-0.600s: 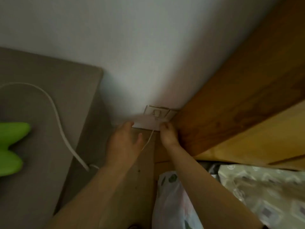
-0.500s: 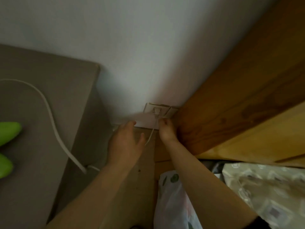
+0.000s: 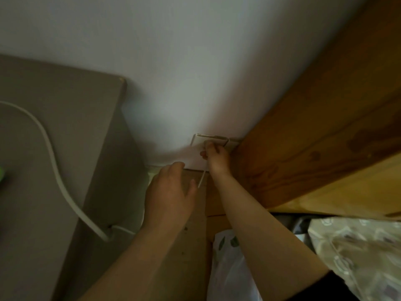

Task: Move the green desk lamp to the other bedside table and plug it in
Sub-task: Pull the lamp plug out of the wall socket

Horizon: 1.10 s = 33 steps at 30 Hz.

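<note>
- Fingers (image 3: pixel 209 148) of the right hand (image 3: pixel 217 158) pinch the plug against the wall socket (image 3: pixel 200 141), low beside the wooden headboard (image 3: pixel 314 131).
- Left hand (image 3: pixel 169 192) hovers below, fingers loosely spread, gripping nothing.
- Thin cord (image 3: pixel 200 181) drops from the plug.
- Thicker white cable (image 3: pixel 54 166) crosses the grey bedside surface (image 3: pixel 65 109); only a green sliver of the lamp (image 3: pixel 1 173) shows at the left edge.

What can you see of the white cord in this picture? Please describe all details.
The white cord looks like smooth, round plastic. It curves across the top of the grey bedside table, drops over its front edge and thins near the side. A thinner stretch rises past the open left hand to the right hand, which pinches its end at the wall socket. The plug itself is hidden by fingers.
</note>
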Tool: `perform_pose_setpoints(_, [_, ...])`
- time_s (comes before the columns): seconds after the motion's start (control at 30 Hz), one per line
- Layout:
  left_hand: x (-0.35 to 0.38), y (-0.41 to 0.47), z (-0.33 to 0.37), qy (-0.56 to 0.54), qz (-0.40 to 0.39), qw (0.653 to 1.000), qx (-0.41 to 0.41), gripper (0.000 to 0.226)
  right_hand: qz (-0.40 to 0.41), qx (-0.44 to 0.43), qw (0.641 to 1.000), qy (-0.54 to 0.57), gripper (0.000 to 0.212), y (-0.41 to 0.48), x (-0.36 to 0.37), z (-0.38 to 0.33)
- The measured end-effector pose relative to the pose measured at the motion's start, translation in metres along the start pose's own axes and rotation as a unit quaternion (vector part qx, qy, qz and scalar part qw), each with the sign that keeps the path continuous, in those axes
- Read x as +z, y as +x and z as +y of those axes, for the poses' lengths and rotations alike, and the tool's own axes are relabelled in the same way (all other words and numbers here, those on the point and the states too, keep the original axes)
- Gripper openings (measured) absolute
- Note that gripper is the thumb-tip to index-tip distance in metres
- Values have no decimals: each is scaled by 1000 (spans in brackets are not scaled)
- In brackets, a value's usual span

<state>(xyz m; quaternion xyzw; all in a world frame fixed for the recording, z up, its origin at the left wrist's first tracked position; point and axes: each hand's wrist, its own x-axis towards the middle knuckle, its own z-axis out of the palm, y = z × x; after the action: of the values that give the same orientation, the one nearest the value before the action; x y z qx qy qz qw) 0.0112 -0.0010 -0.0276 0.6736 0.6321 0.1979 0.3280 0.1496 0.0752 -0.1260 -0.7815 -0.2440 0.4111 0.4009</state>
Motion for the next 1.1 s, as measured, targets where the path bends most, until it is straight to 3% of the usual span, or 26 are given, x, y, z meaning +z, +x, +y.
perform_pose_setpoints(0.3, [-4, 1, -3, -2, 19, 999, -35, 44, -10, 18, 999, 34, 30, -7, -3, -4])
perform_pose_setpoints(0.43, [-6, -2, -2, 1, 17, 999, -32, 44, -43, 10, 999, -18, 25, -41, -12, 0])
perform_pose_setpoints(0.53, [-9, -8, -1, 11, 2, 999, -39, 40, -59, -25, 997, -36, 34, -79, -22, -1])
perform_pose_setpoints(0.83, [-62, -62, 36, -14, -38, 997, -65, 51, -49, -111, 992, -32, 26, -157, -73, -80])
perform_pose_setpoints(1.1, [-158, -118, 121, -16, -5, 999, -27, 39, -43, -150, 986, -57, 30, -256, -145, -170])
